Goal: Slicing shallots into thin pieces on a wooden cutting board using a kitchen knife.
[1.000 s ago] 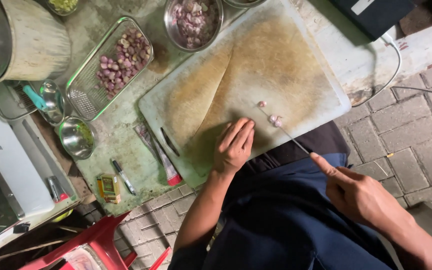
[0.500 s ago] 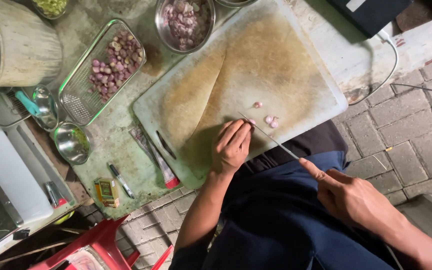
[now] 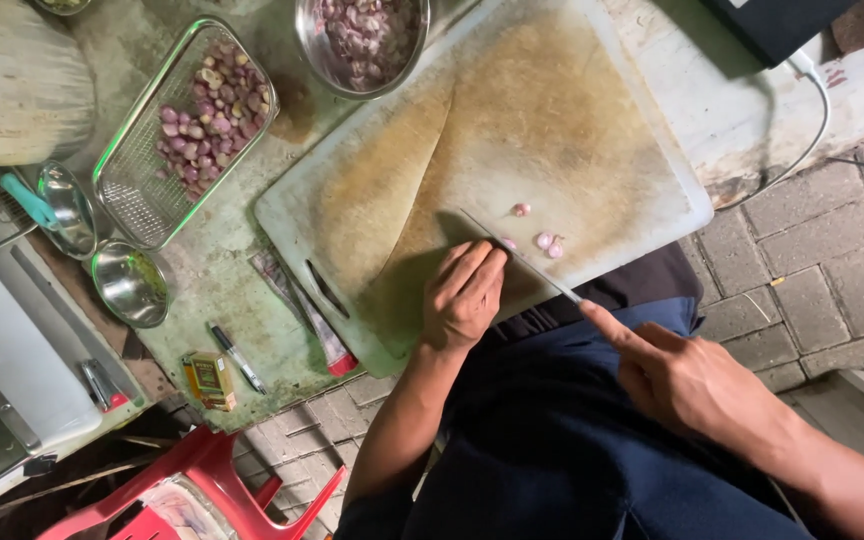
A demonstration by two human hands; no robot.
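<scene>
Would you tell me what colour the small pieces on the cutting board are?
Pinkish purple pieces, seen in the head view.

Under the hands lies a matt, scuffed, stained plastic cutting board [image 3: 552, 130], beyond it a glossy metal bowl [image 3: 304, 30] and a shiny wire-mesh basket [image 3: 137, 190], all on a rough, worn tabletop [image 3: 222, 290] beside coarse brick paving [image 3: 812, 250].
</scene>
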